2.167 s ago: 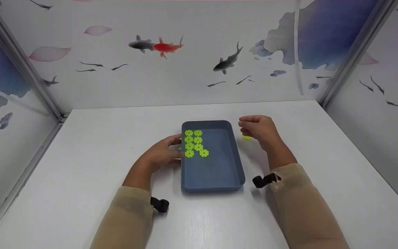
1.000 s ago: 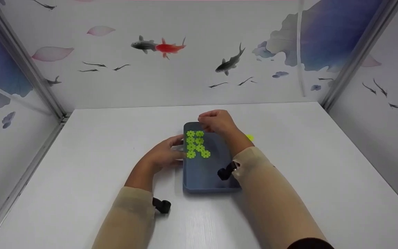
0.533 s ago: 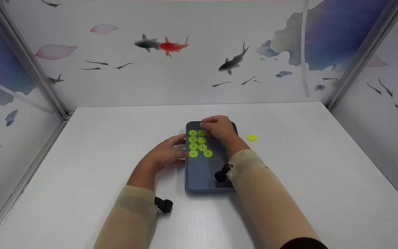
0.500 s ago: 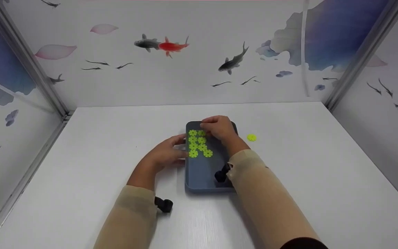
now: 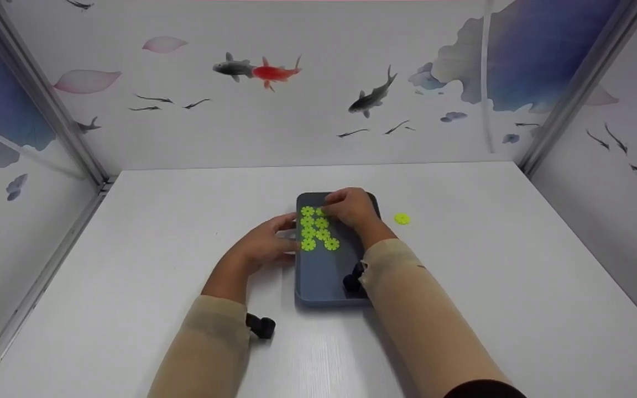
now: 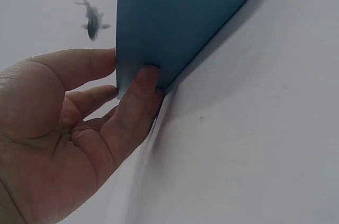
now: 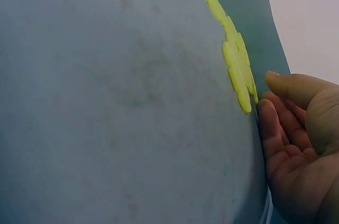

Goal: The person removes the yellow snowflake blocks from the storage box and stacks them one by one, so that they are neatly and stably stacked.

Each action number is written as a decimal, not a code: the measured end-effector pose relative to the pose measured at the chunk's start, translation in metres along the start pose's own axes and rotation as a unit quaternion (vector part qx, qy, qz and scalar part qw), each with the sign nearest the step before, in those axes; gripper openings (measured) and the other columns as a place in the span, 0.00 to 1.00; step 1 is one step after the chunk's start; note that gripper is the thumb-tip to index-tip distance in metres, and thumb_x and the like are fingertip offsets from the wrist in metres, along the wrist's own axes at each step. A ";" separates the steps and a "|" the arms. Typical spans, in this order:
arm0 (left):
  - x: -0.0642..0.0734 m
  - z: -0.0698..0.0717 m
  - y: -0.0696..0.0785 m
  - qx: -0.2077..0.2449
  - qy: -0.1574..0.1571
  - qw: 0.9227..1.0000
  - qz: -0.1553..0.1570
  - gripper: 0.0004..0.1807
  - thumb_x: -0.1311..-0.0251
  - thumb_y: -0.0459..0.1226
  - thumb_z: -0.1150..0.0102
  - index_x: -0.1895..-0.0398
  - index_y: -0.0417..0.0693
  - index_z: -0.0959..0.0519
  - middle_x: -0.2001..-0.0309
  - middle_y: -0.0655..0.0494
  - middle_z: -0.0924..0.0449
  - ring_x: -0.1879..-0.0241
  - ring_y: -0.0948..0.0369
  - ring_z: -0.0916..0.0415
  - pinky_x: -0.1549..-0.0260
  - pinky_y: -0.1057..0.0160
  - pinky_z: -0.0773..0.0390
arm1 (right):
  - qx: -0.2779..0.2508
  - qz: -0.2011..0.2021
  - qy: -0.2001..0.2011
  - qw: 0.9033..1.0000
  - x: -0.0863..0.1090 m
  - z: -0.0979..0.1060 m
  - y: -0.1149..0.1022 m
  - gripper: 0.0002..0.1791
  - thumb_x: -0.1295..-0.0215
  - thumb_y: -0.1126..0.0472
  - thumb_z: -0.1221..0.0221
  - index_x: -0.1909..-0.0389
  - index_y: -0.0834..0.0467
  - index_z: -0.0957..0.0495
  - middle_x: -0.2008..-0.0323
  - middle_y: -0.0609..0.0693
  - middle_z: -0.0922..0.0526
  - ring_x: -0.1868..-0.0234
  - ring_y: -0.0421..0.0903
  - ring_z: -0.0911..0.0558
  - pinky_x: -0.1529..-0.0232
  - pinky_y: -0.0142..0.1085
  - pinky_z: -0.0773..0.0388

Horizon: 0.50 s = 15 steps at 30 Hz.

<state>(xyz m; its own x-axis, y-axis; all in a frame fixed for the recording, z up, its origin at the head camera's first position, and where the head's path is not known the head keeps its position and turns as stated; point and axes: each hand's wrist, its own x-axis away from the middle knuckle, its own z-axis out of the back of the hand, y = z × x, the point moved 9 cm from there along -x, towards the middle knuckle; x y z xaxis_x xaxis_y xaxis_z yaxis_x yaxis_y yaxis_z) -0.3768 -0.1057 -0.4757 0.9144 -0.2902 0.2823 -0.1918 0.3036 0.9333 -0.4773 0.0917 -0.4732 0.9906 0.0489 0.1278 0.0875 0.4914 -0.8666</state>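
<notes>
A blue-grey rectangular tray [image 5: 318, 279] lies on the white table. Along its left side sit several yellow-green flower-shaped discs [image 5: 308, 244], packed in two columns. My left hand [image 5: 263, 243] rests its fingertips against the tray's left outer wall; in the left wrist view the fingers [image 6: 140, 89] press on that wall. My right hand [image 5: 350, 210] reaches over the tray's far end, fingertips right at the top disc of the second column and partly covering it. In the right wrist view its thumb and fingers [image 7: 269, 115] lie beside the discs' end; I cannot tell whether they pinch a disc.
One loose yellow-green disc [image 5: 402, 219] lies on the table right of the tray. Small black cameras [image 5: 262, 326] sit at both wrists. White panels [image 5: 296, 132] printed with fish enclose the table [image 5: 130, 265] at the back and sides.
My right hand has moved left from beside the loose disc to over the tray, then down to the far discs. The left hand has stayed against the tray.
</notes>
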 end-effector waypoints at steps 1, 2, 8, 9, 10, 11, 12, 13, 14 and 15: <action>0.000 0.000 0.000 0.001 -0.001 1.000 0.000 0.47 0.34 0.31 0.32 0.14 0.60 0.40 0.18 0.52 0.37 0.27 0.50 0.24 0.36 0.50 0.14 | 0.008 0.002 0.002 1.000 0.000 0.000 0.000 0.18 0.35 0.59 0.26 0.45 0.56 0.12 0.47 0.55 0.11 0.50 0.50 0.12 0.43 0.45 0.12; -0.001 0.000 0.000 0.001 -0.001 1.000 -0.001 0.46 0.34 0.31 0.33 0.14 0.60 0.40 0.18 0.52 0.37 0.27 0.50 0.24 0.36 0.51 0.14 | 0.015 0.003 0.004 1.000 0.000 0.000 0.000 0.18 0.36 0.59 0.26 0.46 0.56 0.12 0.47 0.55 0.11 0.49 0.50 0.12 0.43 0.46 0.12; -0.003 0.001 0.000 0.004 0.003 1.000 0.002 0.47 0.34 0.32 0.31 0.14 0.60 0.40 0.19 0.53 0.36 0.28 0.52 0.24 0.36 0.54 0.13 | 0.055 0.009 0.012 0.998 0.001 0.000 -0.003 0.19 0.39 0.59 0.24 0.46 0.56 0.11 0.46 0.54 0.11 0.47 0.52 0.14 0.42 0.47 0.12; -0.003 0.001 0.000 0.004 0.003 1.000 0.002 0.47 0.34 0.32 0.31 0.14 0.60 0.39 0.19 0.53 0.36 0.28 0.52 0.24 0.36 0.54 0.13 | 0.056 0.008 0.012 0.998 0.001 0.000 -0.003 0.19 0.39 0.60 0.24 0.46 0.56 0.11 0.46 0.54 0.11 0.46 0.52 0.14 0.42 0.48 0.12; -0.003 0.001 0.000 0.004 0.002 1.000 0.000 0.46 0.34 0.32 0.31 0.14 0.60 0.40 0.19 0.52 0.36 0.28 0.51 0.24 0.36 0.53 0.13 | 0.056 0.007 0.012 0.998 0.001 0.000 -0.003 0.19 0.39 0.60 0.25 0.46 0.56 0.11 0.46 0.55 0.11 0.46 0.52 0.14 0.41 0.48 0.12; -0.003 0.000 0.000 0.004 0.001 1.000 -0.001 0.46 0.34 0.32 0.32 0.14 0.60 0.40 0.19 0.52 0.37 0.27 0.51 0.24 0.36 0.53 0.14 | 0.057 0.005 0.012 0.998 0.001 0.000 -0.003 0.19 0.39 0.60 0.25 0.47 0.56 0.11 0.47 0.55 0.11 0.46 0.52 0.14 0.41 0.48 0.12; -0.003 0.000 -0.001 0.003 0.001 1.000 -0.001 0.46 0.34 0.32 0.32 0.14 0.60 0.40 0.19 0.52 0.37 0.27 0.51 0.24 0.36 0.53 0.14 | 0.057 0.004 0.012 0.998 0.001 0.000 -0.003 0.18 0.38 0.60 0.25 0.47 0.56 0.11 0.47 0.55 0.11 0.46 0.52 0.13 0.41 0.48 0.12; -0.003 0.000 -0.001 0.003 0.000 1.000 -0.002 0.46 0.33 0.32 0.32 0.14 0.60 0.40 0.19 0.52 0.37 0.27 0.51 0.25 0.36 0.53 0.14 | 0.057 0.002 0.012 0.998 0.001 0.000 -0.002 0.18 0.38 0.61 0.25 0.47 0.56 0.11 0.47 0.54 0.11 0.47 0.53 0.13 0.41 0.48 0.12; -0.003 0.000 -0.001 0.003 -0.001 1.000 -0.004 0.46 0.33 0.32 0.33 0.14 0.59 0.40 0.18 0.52 0.37 0.27 0.51 0.25 0.35 0.52 0.14 | 0.057 -0.001 0.012 0.998 0.001 0.000 -0.001 0.18 0.38 0.61 0.25 0.47 0.56 0.11 0.47 0.54 0.11 0.46 0.53 0.14 0.41 0.48 0.12; -0.003 0.000 -0.001 0.004 -0.002 1.000 -0.004 0.45 0.33 0.31 0.33 0.14 0.59 0.40 0.18 0.52 0.37 0.27 0.51 0.25 0.35 0.52 0.14 | 0.056 -0.002 0.013 0.998 0.001 0.001 -0.001 0.18 0.38 0.61 0.25 0.47 0.56 0.11 0.47 0.54 0.11 0.46 0.53 0.14 0.41 0.49 0.12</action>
<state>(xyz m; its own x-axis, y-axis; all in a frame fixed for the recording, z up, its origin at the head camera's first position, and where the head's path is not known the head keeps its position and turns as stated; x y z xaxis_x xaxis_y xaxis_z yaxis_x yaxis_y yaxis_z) -0.3790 -0.1051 -0.4775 0.9142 -0.2966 0.2760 -0.1873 0.2947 0.9371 -0.4760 0.0920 -0.4721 0.9927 0.0253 0.1181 0.0810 0.5862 -0.8061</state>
